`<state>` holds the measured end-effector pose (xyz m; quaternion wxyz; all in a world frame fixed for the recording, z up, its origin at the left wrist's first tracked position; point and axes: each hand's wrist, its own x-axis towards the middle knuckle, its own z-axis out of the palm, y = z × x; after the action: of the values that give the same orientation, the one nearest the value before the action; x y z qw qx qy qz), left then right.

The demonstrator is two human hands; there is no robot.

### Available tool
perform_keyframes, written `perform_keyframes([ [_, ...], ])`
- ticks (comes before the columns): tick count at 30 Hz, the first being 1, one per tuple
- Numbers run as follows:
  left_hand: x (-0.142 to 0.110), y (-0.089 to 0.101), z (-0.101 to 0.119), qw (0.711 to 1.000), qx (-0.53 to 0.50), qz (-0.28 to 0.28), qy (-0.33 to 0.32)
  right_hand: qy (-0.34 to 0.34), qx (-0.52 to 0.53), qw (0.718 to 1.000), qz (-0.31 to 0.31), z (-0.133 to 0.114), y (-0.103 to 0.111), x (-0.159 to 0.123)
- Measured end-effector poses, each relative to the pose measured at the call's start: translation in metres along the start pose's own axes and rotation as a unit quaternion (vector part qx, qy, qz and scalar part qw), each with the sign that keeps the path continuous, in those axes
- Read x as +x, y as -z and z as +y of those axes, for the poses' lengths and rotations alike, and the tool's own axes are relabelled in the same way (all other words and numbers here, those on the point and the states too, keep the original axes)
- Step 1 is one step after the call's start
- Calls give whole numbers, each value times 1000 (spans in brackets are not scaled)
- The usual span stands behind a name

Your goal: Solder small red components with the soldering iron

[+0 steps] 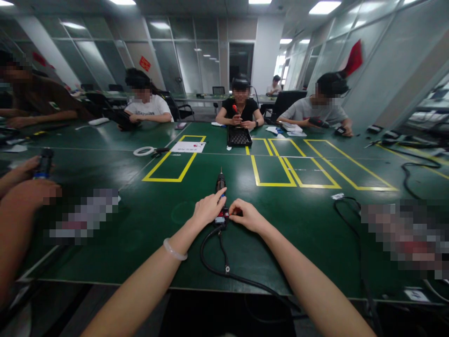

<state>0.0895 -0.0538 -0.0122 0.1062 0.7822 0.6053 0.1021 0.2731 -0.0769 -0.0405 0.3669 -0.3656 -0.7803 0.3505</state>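
Corded electric screwdriver (220, 182), straight ahead on the near side of the green table (157, 262), bit (220, 170) pointing away; resting flat or lifted slightly, impossible to tell. Left hand (207, 207) wrapped over the body from the left, apparently gripping, index finger stretched along the casing, palm side hidden. Right hand (247, 215) right beside the red rear end, thumb and forefinger drawn close as if pinching a small part; actual hold on anything impossible to confirm. Step in hand, by the look of it: steadying the tool with one hand, working at the tail with the other. Next move, by the same judgement, calling for a firm left hold and a light, exact right fingertip touch, without tugging the black cord (202, 252). Beside that cord, a thin lead (223, 248) ending in an apparent ring terminal (227, 269). Farther out, yellow tape outlines (164, 179), a printed white sheet (189, 147) and a black tray (239, 136); at far left, a co-worker's hands (31, 193) around another dark driver (44, 164).
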Motion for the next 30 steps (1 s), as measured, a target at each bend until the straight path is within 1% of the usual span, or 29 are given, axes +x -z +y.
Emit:
perform_keyframes([
  [5,-3,-1,-3,1000,-7,-10,-11,-29,52,998,-8,-1,2,-1],
  [9,-6,2,-2,999,12,-21,-24,-59,71,996,3,-1,4,0],
  [14,-10,8,-2,998,17,-47,-37,-99,192,976,29,3,3,2],
  [16,-11,9,-3,997,11,-58,-42,-108,203,972,36,6,2,3],
  [20,-12,10,-3,997,12,-65,-49,-102,205,973,40,11,2,3],
  [26,-14,12,1,996,27,-73,-37,-91,213,972,34,8,3,2],
  [30,-15,15,-3,995,41,-82,-41,-89,219,971,35,7,2,3],
])
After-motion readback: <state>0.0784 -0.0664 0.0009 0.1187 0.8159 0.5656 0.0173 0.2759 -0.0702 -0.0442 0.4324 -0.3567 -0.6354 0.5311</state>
